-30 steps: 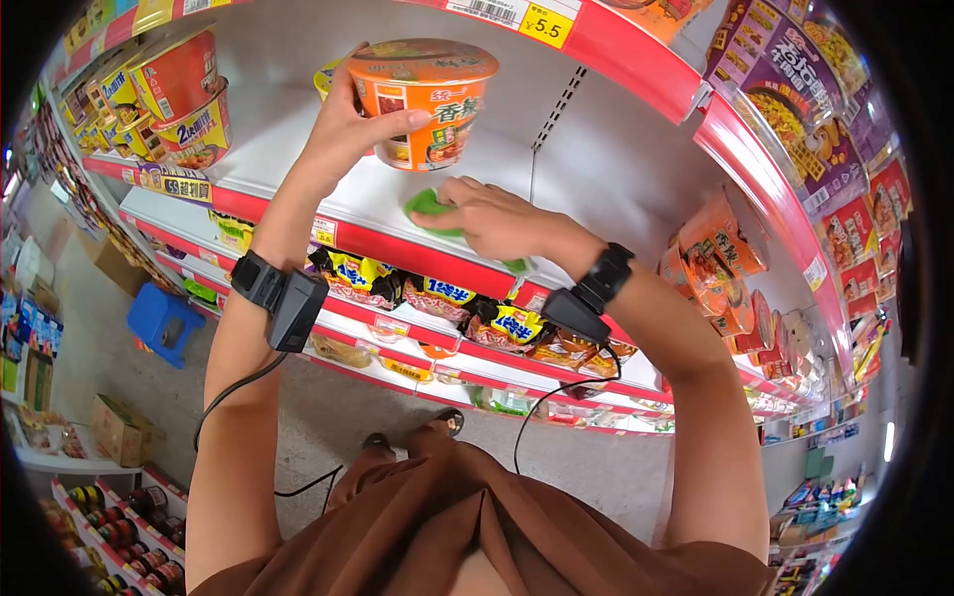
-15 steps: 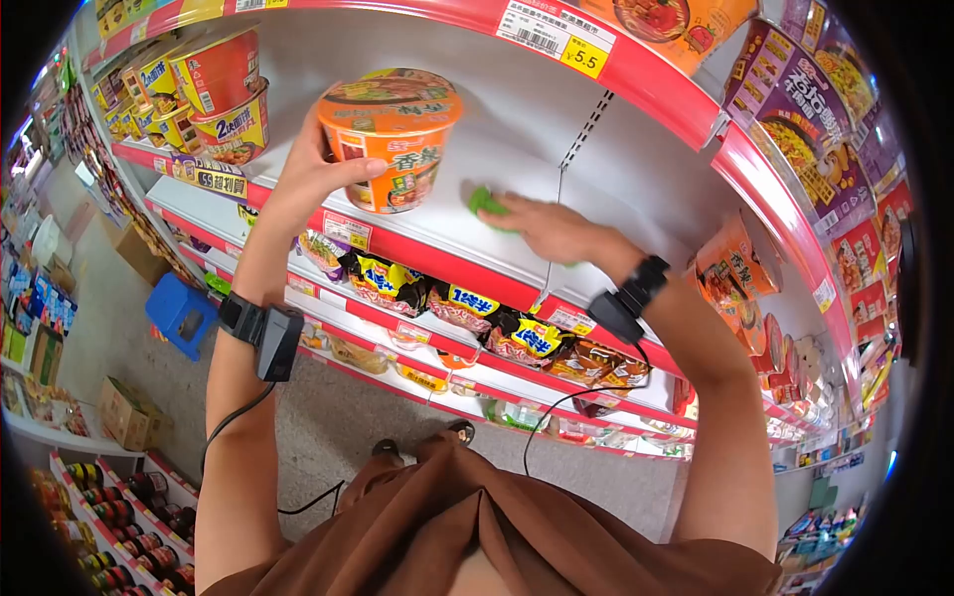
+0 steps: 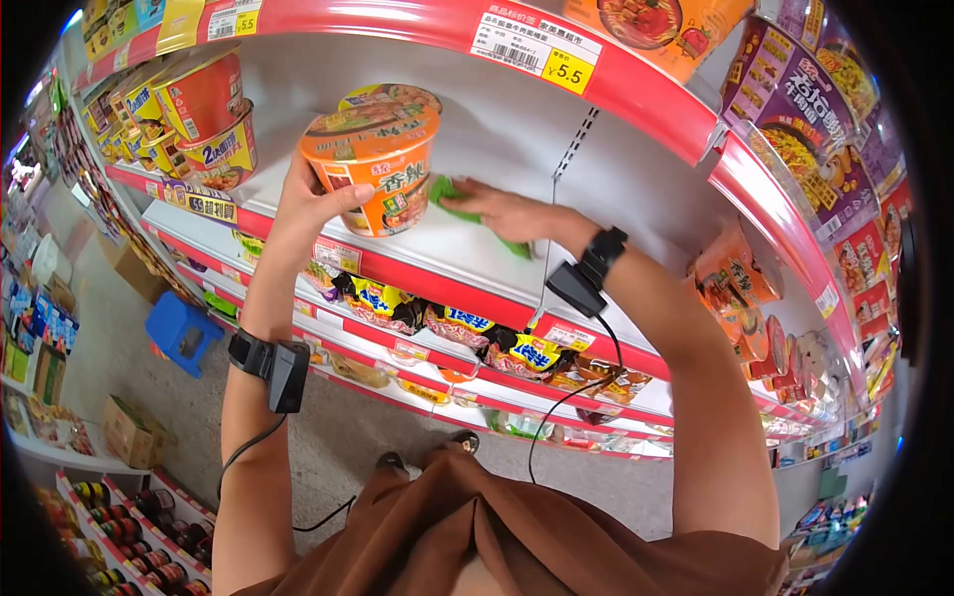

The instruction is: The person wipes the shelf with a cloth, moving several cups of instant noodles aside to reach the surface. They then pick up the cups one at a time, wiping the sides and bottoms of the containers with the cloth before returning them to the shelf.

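Note:
My left hand (image 3: 316, 204) is closed around an orange instant noodle cup (image 3: 383, 169), its thumb on the front and the other fingers mostly hidden. Behind that cup, the lid of another noodle cup (image 3: 407, 94) shows. Just to the right, my right hand (image 3: 502, 214) lies palm down over a green cloth (image 3: 515, 243), pressing it on the white shelf (image 3: 467, 260). The cloth sticks out past the fingers on both sides, and the hand is slightly blurred.
Stacked yellow-and-red noodle cups (image 3: 204, 109) stand at the shelf's left. More orange cups (image 3: 735, 273) are at the right. Below are bagged noodles (image 3: 457, 323); overhead runs a red shelf edge (image 3: 646, 84) with price tags. A blue stool (image 3: 187, 323) stands on the floor.
My left hand and its cup have come slightly left and nearer, revealing the cup behind. My right hand has slid left with the green cloth, closer to the cup.

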A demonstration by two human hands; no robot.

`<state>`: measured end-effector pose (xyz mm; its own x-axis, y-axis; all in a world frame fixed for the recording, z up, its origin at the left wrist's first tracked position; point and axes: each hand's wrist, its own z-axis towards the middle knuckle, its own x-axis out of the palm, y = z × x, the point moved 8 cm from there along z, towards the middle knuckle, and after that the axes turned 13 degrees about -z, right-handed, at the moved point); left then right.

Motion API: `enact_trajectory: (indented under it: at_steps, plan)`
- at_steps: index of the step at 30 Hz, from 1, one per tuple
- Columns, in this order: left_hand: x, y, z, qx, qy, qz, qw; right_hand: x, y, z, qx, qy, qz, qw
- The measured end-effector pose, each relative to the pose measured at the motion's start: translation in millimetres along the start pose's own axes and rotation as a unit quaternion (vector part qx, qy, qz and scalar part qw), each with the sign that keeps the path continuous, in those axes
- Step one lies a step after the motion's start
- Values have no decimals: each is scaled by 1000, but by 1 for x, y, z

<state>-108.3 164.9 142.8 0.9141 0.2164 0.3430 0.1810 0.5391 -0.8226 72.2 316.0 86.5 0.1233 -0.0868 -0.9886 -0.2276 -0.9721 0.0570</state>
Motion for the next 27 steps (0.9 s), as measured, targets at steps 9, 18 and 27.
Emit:
enact_trajectory:
  at_steps: [9, 18, 27]
  plan:
    - [47, 32, 3, -29, 29, -40, 998, 4, -96, 58, 72, -38, -56, 995]
    - [91, 64, 14, -35, 89, -20, 995, 15, -117, -16, 175, -68, -84, 979]
    - [99, 81, 24, -32, 104, 11, 994, 18, -113, -127, 292, -76, -88, 949]
